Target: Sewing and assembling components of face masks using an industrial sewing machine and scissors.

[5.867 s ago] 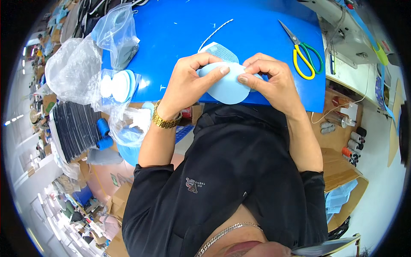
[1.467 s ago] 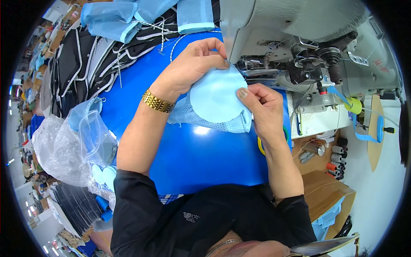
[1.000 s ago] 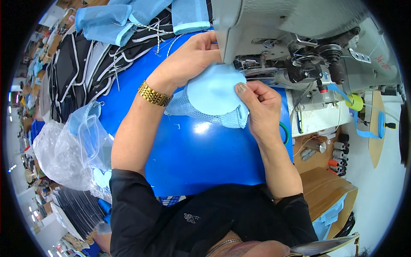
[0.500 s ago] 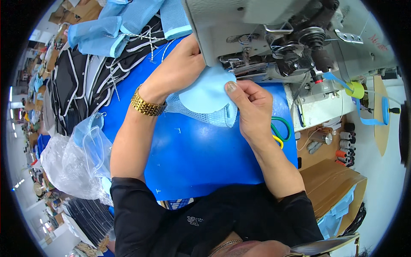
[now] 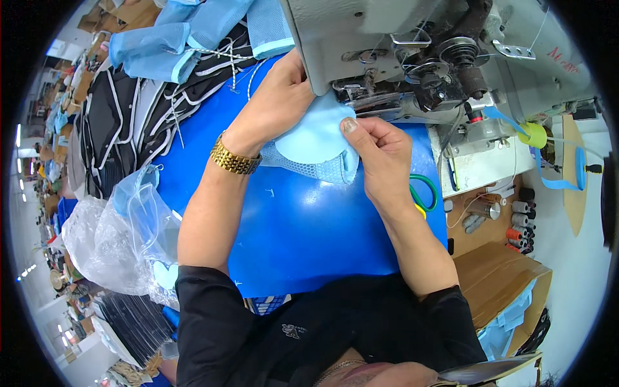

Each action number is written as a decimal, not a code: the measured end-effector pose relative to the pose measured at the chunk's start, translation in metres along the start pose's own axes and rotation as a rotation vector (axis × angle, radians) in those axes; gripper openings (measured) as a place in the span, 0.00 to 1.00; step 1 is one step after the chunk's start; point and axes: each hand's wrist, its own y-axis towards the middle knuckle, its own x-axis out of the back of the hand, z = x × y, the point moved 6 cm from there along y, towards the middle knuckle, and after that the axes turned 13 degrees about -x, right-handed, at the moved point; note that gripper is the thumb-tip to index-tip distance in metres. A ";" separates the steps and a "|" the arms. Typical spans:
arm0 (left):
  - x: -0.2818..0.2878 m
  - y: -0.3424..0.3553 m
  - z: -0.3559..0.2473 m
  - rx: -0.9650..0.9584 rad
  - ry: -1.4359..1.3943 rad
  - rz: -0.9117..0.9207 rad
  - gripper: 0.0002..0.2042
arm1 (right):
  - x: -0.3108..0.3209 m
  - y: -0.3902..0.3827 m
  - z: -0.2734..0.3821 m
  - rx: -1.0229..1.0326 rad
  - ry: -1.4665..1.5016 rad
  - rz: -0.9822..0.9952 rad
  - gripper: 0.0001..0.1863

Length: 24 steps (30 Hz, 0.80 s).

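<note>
From the near edge of the glossy blue surface (image 5: pixel 309 242) in the earliest frame, the smooth, pale-blue disc (image 5: pixel 313 135) is now being held at the metal sewing machine (image 5: pixel 361 32). Beneath it, honeycomb mesh (image 5: pixel 316 170) is being spread, its long axis running left to right. The disc is lying between the hands: its right rim is being pinched by the right hand (image 5: pixel 387 149); the left hand (image 5: pixel 278 101) is being partly hidden by the machine, its grip not being discernible.

Light-blue round fabric disc (image 5: pixel 314 133) on light-blue mesh piece (image 5: pixel 311 170), between left hand (image 5: pixel 278 106) and right hand (image 5: pixel 387 153), before grey metal sewing machine (image 5: pixel 338 39). Green-and-yellow-handled scissors (image 5: pixel 434 191) on blue tabletop (image 5: pixel 309 238), beside right hand. Far left: light-blue mesh pouches (image 5: pixel 216 29) on black white-edged fabric pile (image 5: pixel 103 122).
</note>
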 end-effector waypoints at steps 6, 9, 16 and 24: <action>0.001 -0.001 0.003 0.025 0.052 -0.028 0.08 | 0.002 -0.002 0.006 0.032 -0.129 -0.031 0.08; 0.003 0.000 0.006 0.021 0.034 -0.052 0.06 | 0.001 0.000 0.009 0.063 -0.138 -0.042 0.10; 0.004 0.003 0.013 -0.025 -0.034 -0.121 0.05 | 0.001 0.001 0.017 0.098 -0.245 -0.081 0.10; 0.005 -0.002 0.017 0.070 -0.023 -0.088 0.09 | 0.001 -0.001 0.019 0.095 -0.261 -0.099 0.10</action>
